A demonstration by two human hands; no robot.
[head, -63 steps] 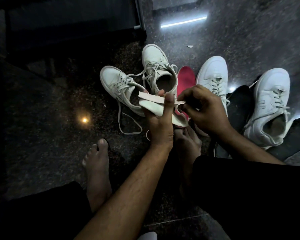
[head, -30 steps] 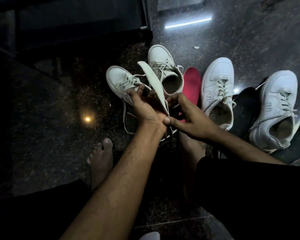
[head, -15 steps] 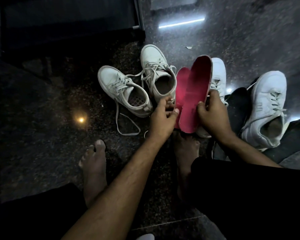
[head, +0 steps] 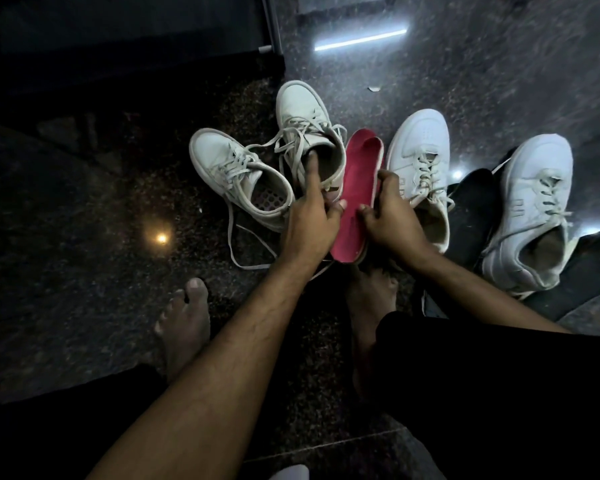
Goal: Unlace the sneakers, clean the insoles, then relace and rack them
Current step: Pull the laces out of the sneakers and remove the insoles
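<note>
Several white sneakers lie on the dark floor. My left hand (head: pixel 309 220) grips the heel collar of the off-white sneaker (head: pixel 303 116), its index finger poking into the opening and its thumb touching a red insole (head: pixel 355 199). My right hand (head: pixel 390 216) holds that insole by its right edge, tilted over a second red insole (head: pixel 362 136) that peeks out behind. Another off-white sneaker (head: pixel 222 161) with loose laces lies to the left, its perforated base showing with no insole in it. Two brighter white laced sneakers (head: pixel 420 143) (head: pixel 537 181) stand on the right.
Black insoles (head: pixel 471 209) (head: pixel 589 268) lie between and beside the right-hand sneakers. My bare feet (head: pixel 184 327) rest on the speckled floor below the hands. A dark piece of furniture with a metal leg (head: pixel 272 26) stands at the back left.
The pale insole I held a second ago is out of sight. The red insole, raised upright half a second ago, has come down lower, and my left index finger has entered the sneaker's opening.
</note>
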